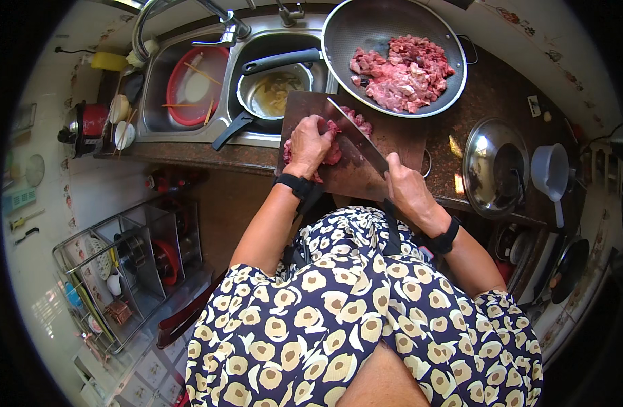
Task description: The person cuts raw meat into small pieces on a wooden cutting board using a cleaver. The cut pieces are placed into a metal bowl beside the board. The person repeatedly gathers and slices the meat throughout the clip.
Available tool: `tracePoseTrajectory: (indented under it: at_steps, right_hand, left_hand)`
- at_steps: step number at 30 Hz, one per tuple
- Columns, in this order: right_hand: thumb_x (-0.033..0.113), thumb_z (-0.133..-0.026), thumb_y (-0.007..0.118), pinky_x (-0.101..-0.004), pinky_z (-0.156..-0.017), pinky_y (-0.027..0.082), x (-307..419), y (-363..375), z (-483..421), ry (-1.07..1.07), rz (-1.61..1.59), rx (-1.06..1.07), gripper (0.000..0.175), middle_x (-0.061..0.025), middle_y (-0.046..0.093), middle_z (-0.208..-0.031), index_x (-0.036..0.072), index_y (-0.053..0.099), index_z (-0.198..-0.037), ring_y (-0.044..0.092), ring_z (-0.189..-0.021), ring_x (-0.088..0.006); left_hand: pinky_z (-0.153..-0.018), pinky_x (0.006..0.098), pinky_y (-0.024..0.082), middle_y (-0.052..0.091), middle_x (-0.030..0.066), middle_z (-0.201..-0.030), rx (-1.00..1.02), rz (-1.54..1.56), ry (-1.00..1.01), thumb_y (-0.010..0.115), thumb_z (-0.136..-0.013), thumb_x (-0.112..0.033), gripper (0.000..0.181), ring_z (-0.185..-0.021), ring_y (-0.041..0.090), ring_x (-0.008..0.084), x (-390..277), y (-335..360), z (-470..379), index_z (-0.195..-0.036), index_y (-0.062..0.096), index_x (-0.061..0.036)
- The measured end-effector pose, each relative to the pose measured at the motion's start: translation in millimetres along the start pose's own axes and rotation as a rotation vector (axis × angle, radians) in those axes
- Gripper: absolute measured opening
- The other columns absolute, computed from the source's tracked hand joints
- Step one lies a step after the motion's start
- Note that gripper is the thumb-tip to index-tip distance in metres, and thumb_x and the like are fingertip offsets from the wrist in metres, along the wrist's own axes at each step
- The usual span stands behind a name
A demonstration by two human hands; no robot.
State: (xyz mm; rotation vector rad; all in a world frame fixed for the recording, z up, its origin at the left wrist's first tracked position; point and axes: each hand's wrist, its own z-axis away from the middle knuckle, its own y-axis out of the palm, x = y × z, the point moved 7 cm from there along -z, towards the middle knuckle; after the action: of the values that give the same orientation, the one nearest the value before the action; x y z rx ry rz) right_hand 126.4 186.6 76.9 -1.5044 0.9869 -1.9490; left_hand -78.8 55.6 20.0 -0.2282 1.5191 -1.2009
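My left hand (308,145) presses raw red meat (333,152) on a dark cutting board (349,175), its fingers curled over the pieces. In my right hand (411,191) is the handle of a wide-bladed kitchen knife (360,140). The blade slants across the board, just right of my left fingers. Beyond the blade lies a small heap of cut meat (359,121). A large frying pan (342,35) behind the board holds a pile of chopped raw meat (405,76). The underside of the meat under my left hand is hidden.
A double steel sink (153,109) at the left holds a red basin (175,109) with chopsticks and a saucepan (245,96) of cloudy liquid. Pan handles (232,131) jut over the sink edge. At the right lie a domed lid (482,173) and a plastic ladle (549,165).
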Motion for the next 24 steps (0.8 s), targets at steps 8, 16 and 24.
tracePoseTrajectory:
  at_steps: [8,16,24]
  right_hand:
    - [0.001,-0.093,0.055,-0.0553,-0.057,0.05,-10.7,2.5,-13.4,0.041,0.128,-0.002,0.017,-0.0293,0.062,-0.068,-0.003,0.042,-0.105,0.064,-0.068,-0.0482]
    - [-0.007,-0.087,0.049,-0.0542,-0.065,0.054,-1.4,-0.8,-9.2,0.069,0.115,0.054,0.016,-0.0308,0.064,-0.073,-0.004,0.043,-0.102,0.067,-0.073,-0.0484]
    - [-0.007,-0.086,0.05,-0.0537,-0.064,0.055,0.5,2.2,-11.3,0.059,0.115,0.07,0.017,-0.0317,0.064,-0.072,-0.005,0.043,-0.101,0.067,-0.072,-0.0488]
  left_hand:
    - [-0.086,0.0471,0.052,0.073,0.0166,-0.094,-0.003,-0.21,0.055,0.075,-0.079,-0.023,0.023,-0.091,0.069,0.0369,-5.1,9.4,8.0,-0.096,0.075,-0.0074]
    - [-0.085,0.0465,0.052,0.071,0.0173,-0.093,-0.078,-0.162,0.09,0.074,-0.08,-0.02,0.021,-0.091,0.068,0.0376,-4.2,9.4,7.3,-0.095,0.074,-0.0051]
    - [-0.08,0.0468,0.054,0.066,0.0187,-0.095,-0.115,-0.003,0.099,0.075,-0.081,-0.018,0.023,-0.09,0.066,0.0395,-12.1,21.4,-5.5,-0.099,0.072,-0.0033]
